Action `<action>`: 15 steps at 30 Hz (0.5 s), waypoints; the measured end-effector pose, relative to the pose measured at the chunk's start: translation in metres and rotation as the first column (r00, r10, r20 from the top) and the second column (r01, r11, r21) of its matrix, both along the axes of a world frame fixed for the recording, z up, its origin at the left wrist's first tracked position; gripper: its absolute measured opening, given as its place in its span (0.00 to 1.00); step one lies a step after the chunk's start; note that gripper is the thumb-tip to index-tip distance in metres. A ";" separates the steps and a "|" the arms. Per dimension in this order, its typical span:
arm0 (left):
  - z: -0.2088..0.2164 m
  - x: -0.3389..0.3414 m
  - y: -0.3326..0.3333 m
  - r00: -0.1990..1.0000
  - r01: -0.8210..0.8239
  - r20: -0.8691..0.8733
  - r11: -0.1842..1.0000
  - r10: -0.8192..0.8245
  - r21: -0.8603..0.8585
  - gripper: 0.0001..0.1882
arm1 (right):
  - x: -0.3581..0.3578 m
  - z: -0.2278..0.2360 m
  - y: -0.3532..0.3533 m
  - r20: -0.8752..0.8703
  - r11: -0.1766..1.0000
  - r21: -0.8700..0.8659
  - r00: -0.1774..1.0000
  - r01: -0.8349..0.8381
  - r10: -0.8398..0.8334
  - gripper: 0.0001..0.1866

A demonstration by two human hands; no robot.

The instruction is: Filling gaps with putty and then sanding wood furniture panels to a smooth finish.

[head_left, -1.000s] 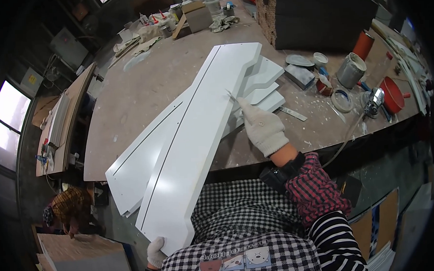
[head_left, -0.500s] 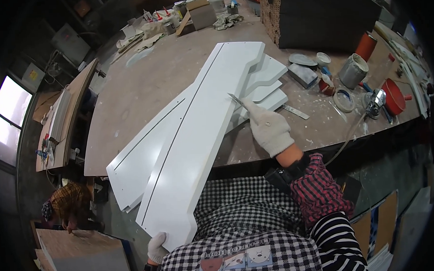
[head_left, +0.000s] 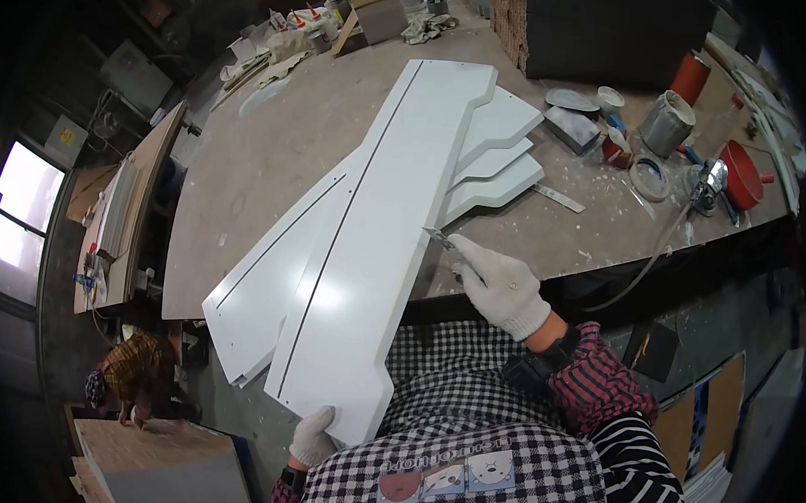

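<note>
A long white panel (head_left: 366, 235) with a dark groove along one side and a notched right edge lies slantwise toward me, on top of several similar white panels (head_left: 269, 266). My left hand (head_left: 313, 435), in a white glove, is closed on the near end of the top panel. In my right hand (head_left: 503, 288), also gloved, is a knife (head_left: 440, 239) with a pointed metal blade. The blade's tip is at the right edge of the top panel, about midway along it. My palm hides most of the knife's handle.
The brown worktable (head_left: 238, 187) carries a dark box (head_left: 600, 32), a metal can (head_left: 666, 123), a tape roll (head_left: 649, 180), a red pan (head_left: 740, 176) and a spray gun (head_left: 709, 184) with a hose. Bottles and cartons stand at the back. A co-worker (head_left: 139, 375) bends over at the left.
My right hand with the knife has come nearer to me along the panel's right edge. The left hand keeps its grip on the near end, which appears slightly further right and up.
</note>
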State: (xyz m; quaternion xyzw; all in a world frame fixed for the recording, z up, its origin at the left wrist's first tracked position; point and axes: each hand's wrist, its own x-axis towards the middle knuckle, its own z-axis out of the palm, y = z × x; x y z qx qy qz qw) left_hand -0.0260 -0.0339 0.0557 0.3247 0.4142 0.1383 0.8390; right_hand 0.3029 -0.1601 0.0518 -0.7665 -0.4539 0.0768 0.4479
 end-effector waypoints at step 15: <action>-0.024 0.011 0.014 0.989 0.135 0.070 0.990 -0.133 -0.033 0.29 | -0.009 -0.019 0.003 0.124 0.995 0.080 0.990 0.051 -0.061 0.19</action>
